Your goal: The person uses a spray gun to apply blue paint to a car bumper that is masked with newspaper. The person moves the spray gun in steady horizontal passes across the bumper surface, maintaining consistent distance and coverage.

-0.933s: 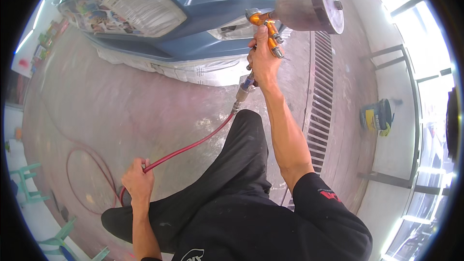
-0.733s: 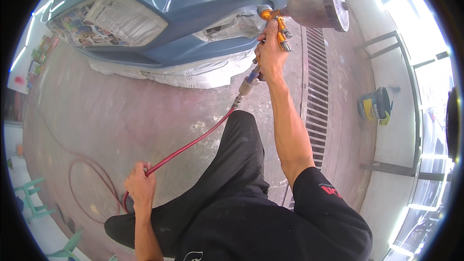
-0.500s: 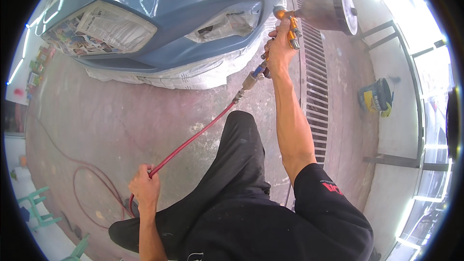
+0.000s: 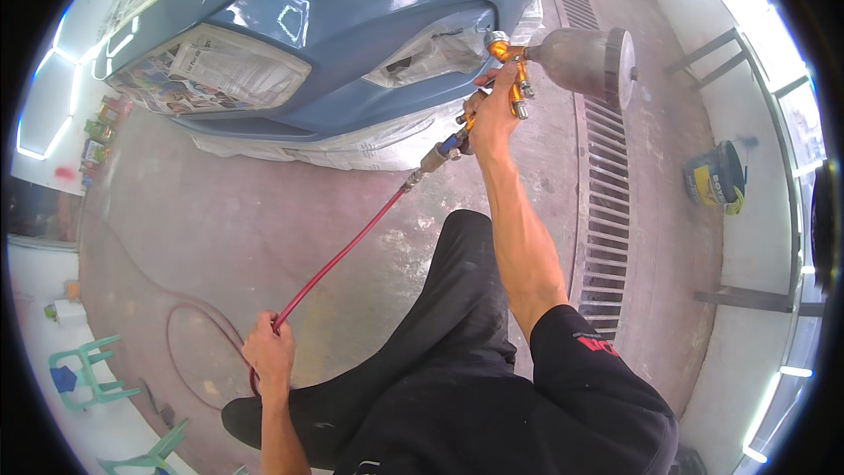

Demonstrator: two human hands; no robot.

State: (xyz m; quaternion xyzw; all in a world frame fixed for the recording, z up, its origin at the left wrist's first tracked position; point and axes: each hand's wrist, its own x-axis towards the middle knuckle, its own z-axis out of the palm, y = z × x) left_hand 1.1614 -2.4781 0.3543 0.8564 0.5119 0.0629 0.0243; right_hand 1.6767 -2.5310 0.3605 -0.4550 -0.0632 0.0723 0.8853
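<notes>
My right hand (image 4: 491, 114) grips a spray gun (image 4: 514, 66) with an orange body and a grey metal cup (image 4: 585, 60) on its side, its nozzle close to a glossy blue car bumper (image 4: 352, 35). A red air hose (image 4: 343, 255) runs from the gun's handle down to my left hand (image 4: 268, 354), which holds it low by my leg. Newspaper masks the headlight (image 4: 224, 66) and the fog-light recess (image 4: 431, 57).
A metal floor grate (image 4: 607, 185) runs along the right of the concrete floor. A paint bucket (image 4: 716, 178) stands at the right wall. Hose loops lie on the floor at the lower left, near green plastic chairs (image 4: 83, 374). White masking paper hangs under the bumper.
The car's front now fills more of the top and sits nearer. My right hand and the spray gun have shifted along the bumper; my left hand still holds the hose.
</notes>
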